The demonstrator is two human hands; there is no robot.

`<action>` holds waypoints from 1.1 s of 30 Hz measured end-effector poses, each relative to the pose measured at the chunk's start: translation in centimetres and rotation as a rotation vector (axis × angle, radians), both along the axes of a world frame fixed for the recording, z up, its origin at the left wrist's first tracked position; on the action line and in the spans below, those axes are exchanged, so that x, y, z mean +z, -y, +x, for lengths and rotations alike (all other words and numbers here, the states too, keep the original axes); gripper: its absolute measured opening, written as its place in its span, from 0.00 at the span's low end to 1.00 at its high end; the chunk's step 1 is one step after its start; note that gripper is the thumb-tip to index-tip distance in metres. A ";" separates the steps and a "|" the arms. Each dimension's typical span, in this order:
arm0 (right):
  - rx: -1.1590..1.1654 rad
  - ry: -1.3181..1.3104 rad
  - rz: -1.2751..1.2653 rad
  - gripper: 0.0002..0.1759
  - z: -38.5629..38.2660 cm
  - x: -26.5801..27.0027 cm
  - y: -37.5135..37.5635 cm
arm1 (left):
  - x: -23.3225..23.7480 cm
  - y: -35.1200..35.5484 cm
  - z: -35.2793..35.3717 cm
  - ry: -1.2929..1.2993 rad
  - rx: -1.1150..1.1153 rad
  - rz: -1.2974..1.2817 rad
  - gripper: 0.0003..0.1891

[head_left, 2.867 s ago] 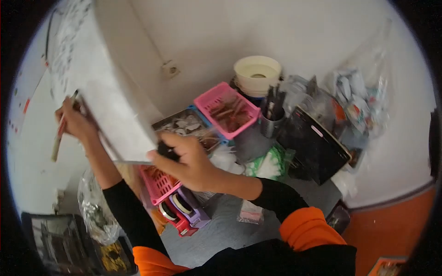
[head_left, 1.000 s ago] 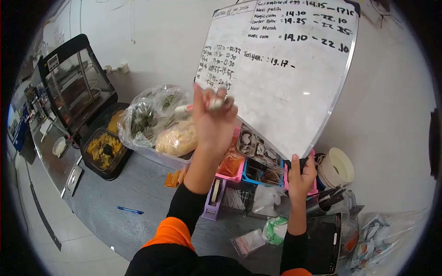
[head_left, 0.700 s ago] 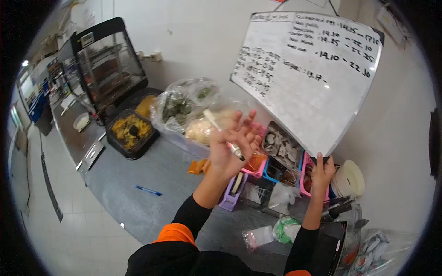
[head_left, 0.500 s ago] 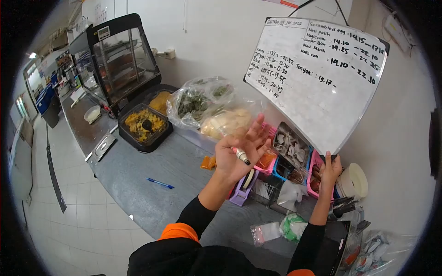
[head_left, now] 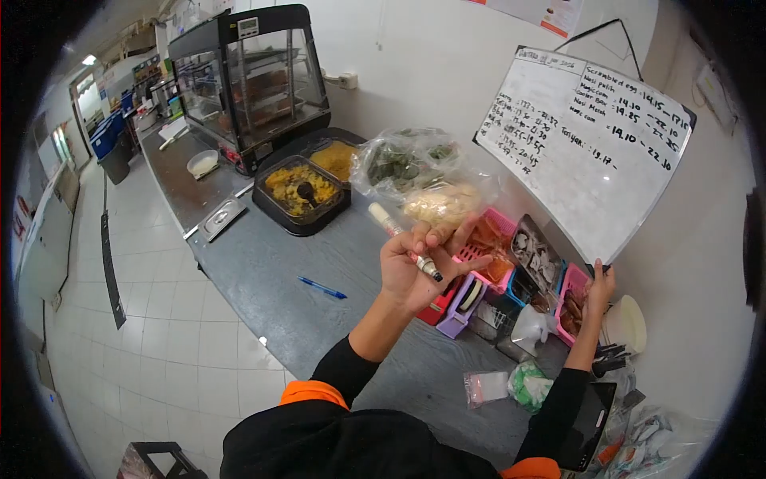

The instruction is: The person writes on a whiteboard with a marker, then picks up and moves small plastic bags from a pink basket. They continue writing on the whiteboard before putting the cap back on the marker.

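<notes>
My left hand (head_left: 411,275) is raised over the counter with its palm turned up, closed around a white marker (head_left: 385,219). The marker's black end points down to the right, and its pale end sticks out beyond the fingers. A handwritten whiteboard (head_left: 590,180) hangs tilted from a black strap on the wall. At its lowest corner, my right hand (head_left: 598,291) grips the edge. Beneath that hand sits a pink basket (head_left: 573,307) with brown packets. A tape dispenser (head_left: 463,307) stands just right of my left hand.
On the grey counter (head_left: 359,351) lies a blue pen (head_left: 322,287). Farther back are black food trays (head_left: 300,227), a glass display warmer (head_left: 247,88) and plastic bags of greens (head_left: 403,168). A cream tub (head_left: 624,323) and a dark tablet (head_left: 589,427) are at the right.
My view has turned left, so the scene sits farther right. The marker's pale end now shows past my left fingers, which have curled more. My right hand stays on the whiteboard corner.
</notes>
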State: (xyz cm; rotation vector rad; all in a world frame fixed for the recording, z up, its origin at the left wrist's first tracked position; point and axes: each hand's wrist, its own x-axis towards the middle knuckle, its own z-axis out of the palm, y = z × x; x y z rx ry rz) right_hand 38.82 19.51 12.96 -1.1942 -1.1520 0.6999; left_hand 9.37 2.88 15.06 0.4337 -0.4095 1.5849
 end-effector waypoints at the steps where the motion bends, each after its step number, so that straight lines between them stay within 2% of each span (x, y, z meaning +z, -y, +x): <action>1: 0.030 -0.005 0.023 0.10 0.2 -0.1 -0.2 | -0.1 0.2 -0.2 0.030 -0.034 0.027 0.10; 2: 0.058 -0.011 0.048 0.10 0.3 -0.2 -0.3 | -0.1 0.5 -0.4 0.059 -0.070 0.055 0.11; 3: 0.062 -0.016 0.053 0.10 0.1 -0.2 -0.2 | 0.1 0.9 -0.3 0.026 0.002 -0.021 0.11; 6: 0.028 -0.023 0.044 0.10 0.1 -0.2 -0.2 | -0.2 1.2 -0.6 -0.010 0.016 0.036 0.12; 11: 0.001 0.117 0.148 0.09 0.8 -1.9 -1.8 | 0.0 1.3 -0.7 0.009 0.013 0.062 0.13; 15: 0.057 -0.003 0.104 0.10 -0.3 -1.2 -0.4 | 0.1 1.3 -0.6 0.052 -0.010 0.033 0.12; 18: -0.017 0.062 0.145 0.10 0.4 -2.7 -2.4 | 0.0 0.5 -0.3 0.080 -0.028 0.036 0.12; 22: 0.056 0.148 0.299 0.09 0.9 -3.4 -3.2 | 0.7 -0.8 0.6 0.098 -0.052 0.007 0.12; 24: 0.064 0.034 0.166 0.08 0.7 -3.3 -2.9 | 0.9 -1.7 0.9 0.111 -0.102 0.048 0.11; 26: 0.013 0.123 0.166 0.09 0.4 -2.6 -2.1 | 0.9 -2.5 1.4 0.141 -0.066 0.035 0.11; 28: 0.066 0.017 0.054 0.09 -0.3 -1.2 -0.4 | 0.4 -3.5 1.5 0.226 -0.164 0.006 0.10; 29: 0.043 0.113 0.186 0.09 1.6 -3.4 -3.1 | 0.1 -4.0 1.8 0.261 -0.187 -0.025 0.09; 32: 0.100 -0.006 0.163 0.08 0.9 -2.3 -2.0 | -1.4 -5.4 2.5 0.291 -0.185 -0.049 0.08; 33: 0.123 -0.012 0.163 0.07 0.9 -2.2 -1.9 | -1.9 -5.8 2.8 0.317 -0.178 -0.145 0.08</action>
